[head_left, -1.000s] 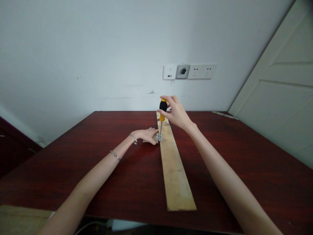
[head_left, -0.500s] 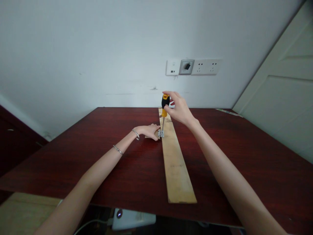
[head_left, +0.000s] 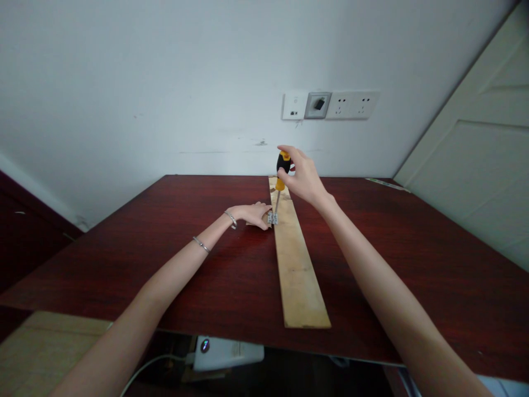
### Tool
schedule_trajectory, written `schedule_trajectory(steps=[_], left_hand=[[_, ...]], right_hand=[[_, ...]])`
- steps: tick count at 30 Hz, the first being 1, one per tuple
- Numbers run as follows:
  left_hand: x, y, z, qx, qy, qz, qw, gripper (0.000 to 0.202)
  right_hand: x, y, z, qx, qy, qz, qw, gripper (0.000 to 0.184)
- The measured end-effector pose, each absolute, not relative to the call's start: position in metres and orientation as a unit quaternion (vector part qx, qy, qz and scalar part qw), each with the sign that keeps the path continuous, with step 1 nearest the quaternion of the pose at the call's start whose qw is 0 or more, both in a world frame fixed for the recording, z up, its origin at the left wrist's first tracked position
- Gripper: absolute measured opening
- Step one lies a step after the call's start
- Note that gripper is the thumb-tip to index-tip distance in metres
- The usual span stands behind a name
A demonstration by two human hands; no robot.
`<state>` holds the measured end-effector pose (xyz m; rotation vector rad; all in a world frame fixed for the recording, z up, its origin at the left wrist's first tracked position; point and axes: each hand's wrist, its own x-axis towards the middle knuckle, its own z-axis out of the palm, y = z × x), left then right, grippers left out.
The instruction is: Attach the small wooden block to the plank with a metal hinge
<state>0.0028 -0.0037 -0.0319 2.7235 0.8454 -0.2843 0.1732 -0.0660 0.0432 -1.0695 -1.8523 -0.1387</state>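
Note:
A yellow-and-black screwdriver [head_left: 284, 162] is in my right hand [head_left: 305, 175], the fingers closed around its handle near the top. Its shaft points down, a little tilted, with the tip at a small metal hinge [head_left: 275, 218]. One leaf of that hinge lies on the left edge of a long, pale wooden board [head_left: 295, 264]. The other leaf rests on a small wooden piece [head_left: 269, 224], mostly covered by my left hand [head_left: 253, 214]. Thumb and fingers of that hand grip the small piece from either side, close beside the hinge. Any screw under the tip is too small to see.
The dark red table [head_left: 215, 292] stands against a white wall with sockets [head_left: 347, 105]. A thin strip [head_left: 388, 184] lies at the back right, near a white door [head_left: 487, 160]. Below the front edge sits a white device [head_left: 229, 354] with a cable.
The whole view has shifted slightly, with the table higher in the picture. The screwdriver's handle leans a little further right. Both hands keep their holds, and the boards stay in place.

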Motion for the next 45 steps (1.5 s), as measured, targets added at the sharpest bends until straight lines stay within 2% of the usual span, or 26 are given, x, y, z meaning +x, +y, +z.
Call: schedule_trajectory(steps=[8, 14, 21, 28, 35, 42, 45], left_hand=[[0.003, -0.005, -0.030, 0.941, 0.299, -0.099, 0.125, 0.081], [0.003, -0.007, -0.027, 0.937, 0.304, -0.102, 0.137, 0.082], [0.002, -0.005, -0.030, 0.934, 0.312, -0.107, 0.134, 0.086], [0.001, 0.001, -0.035, 0.941, 0.297, -0.100, 0.131, 0.084], [0.000, 0.002, -0.036, 0.942, 0.290, -0.095, 0.143, 0.082], [0.000, 0.003, -0.037, 0.942, 0.289, -0.096, 0.141, 0.081], [0.000, 0.001, -0.036, 0.940, 0.293, -0.095, 0.148, 0.079]], right_hand=[[0.175, -0.064, 0.041, -0.447, -0.748, -0.069, 0.486, 0.044], [0.176, -0.064, 0.042, -0.453, -0.750, -0.073, 0.476, 0.057], [0.175, -0.069, 0.044, -0.481, -0.742, -0.063, 0.462, 0.046], [0.175, -0.068, 0.045, -0.450, -0.761, -0.054, 0.463, 0.053], [0.174, -0.072, 0.047, -0.462, -0.756, -0.061, 0.459, 0.045], [0.173, -0.074, 0.048, -0.455, -0.764, -0.067, 0.452, 0.051], [0.174, -0.073, 0.047, -0.456, -0.764, -0.072, 0.451, 0.047]])
